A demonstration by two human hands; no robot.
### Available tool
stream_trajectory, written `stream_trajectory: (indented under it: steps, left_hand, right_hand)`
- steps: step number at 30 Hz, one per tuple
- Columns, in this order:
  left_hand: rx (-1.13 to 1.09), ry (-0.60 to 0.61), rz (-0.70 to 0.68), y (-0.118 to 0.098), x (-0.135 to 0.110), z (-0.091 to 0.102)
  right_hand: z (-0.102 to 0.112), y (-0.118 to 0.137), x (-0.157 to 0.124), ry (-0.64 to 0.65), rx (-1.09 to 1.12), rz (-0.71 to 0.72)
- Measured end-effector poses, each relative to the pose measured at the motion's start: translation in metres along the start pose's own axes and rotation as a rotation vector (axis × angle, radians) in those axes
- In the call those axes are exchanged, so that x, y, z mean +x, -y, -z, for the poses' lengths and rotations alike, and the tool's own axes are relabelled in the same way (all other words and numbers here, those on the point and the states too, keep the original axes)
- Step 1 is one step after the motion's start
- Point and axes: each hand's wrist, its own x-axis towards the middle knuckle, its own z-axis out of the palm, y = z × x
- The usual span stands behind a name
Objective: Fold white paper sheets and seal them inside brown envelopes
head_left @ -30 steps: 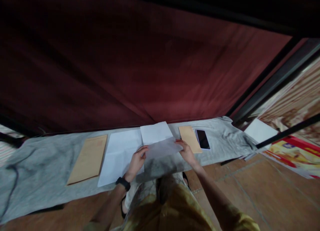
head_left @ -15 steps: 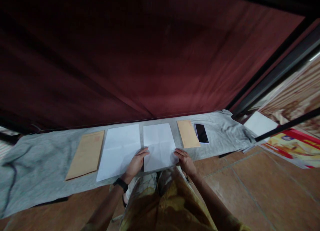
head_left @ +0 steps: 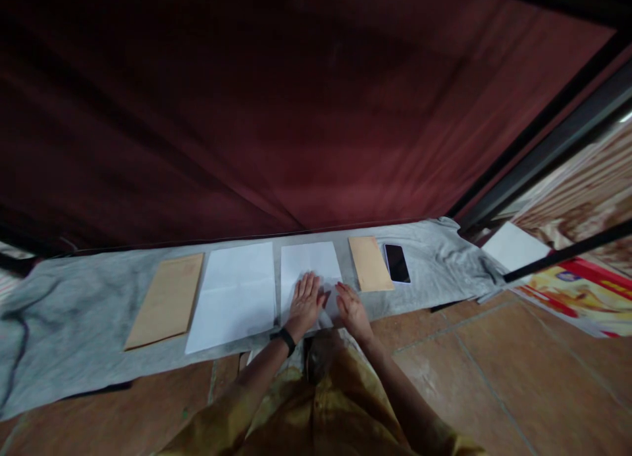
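A white sheet of paper point(head_left: 306, 255) with faint crease lines lies in front of me on a grey cloth. My left hand point(head_left: 306, 301), with a dark band on its wrist, rests palm down on this sheet, its fingers stretched out. Over the sheet's right edge lies my right hand point(head_left: 351, 309), fingers slightly bent and apart from the thumb, touching the paper. The sheet's near part is partly hidden by both hands. To the left lies a larger white sheet point(head_left: 234, 291), also creased.
A large brown envelope point(head_left: 168, 298) lies at the left, a smaller one point(head_left: 370, 264) at the right beside a phone point(head_left: 397, 264). The grey cloth point(head_left: 79, 311) covers a narrow ledge before a dark red curtain point(head_left: 316, 147). A printed box point(head_left: 582, 295) stands right, above the tiled floor point(head_left: 459, 377).
My left hand has moved right, from the gap between the two sheets onto the smaller sheet, and lies flat. My right hand has shifted slightly up and left along the sheet's right edge.
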Motion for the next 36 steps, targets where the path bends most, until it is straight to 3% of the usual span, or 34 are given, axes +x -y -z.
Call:
stream_trajectory:
  steps: [4, 7, 19, 27, 30, 36]
  left_hand:
    - [0.040, 0.033, 0.053, 0.002, 0.001, -0.011]
    - [0.048, 0.045, 0.088, 0.004, 0.002, -0.014]
    - [-0.034, -0.099, 0.196, 0.032, 0.033, -0.006]
    - [-0.024, -0.110, 0.267, 0.043, 0.053, 0.009]
    - [-0.002, -0.085, 0.177, 0.033, 0.034, 0.012]
    - [0.054, 0.132, -0.130, 0.007, -0.049, 0.018]
  right_hand:
    - [-0.028, 0.018, 0.004, 0.052, -0.137, 0.069]
    - [-0.037, 0.021, 0.000, 0.065, -0.252, 0.070]
    - [-0.037, 0.011, -0.006, -0.012, -0.349, 0.091]
    - [-0.037, 0.011, -0.005, 0.001, -0.331, 0.058]
    - [-0.039, 0.010, -0.006, -0.041, -0.319, 0.082]
    - [-0.041, 0.008, -0.005, -0.040, -0.323, 0.078]
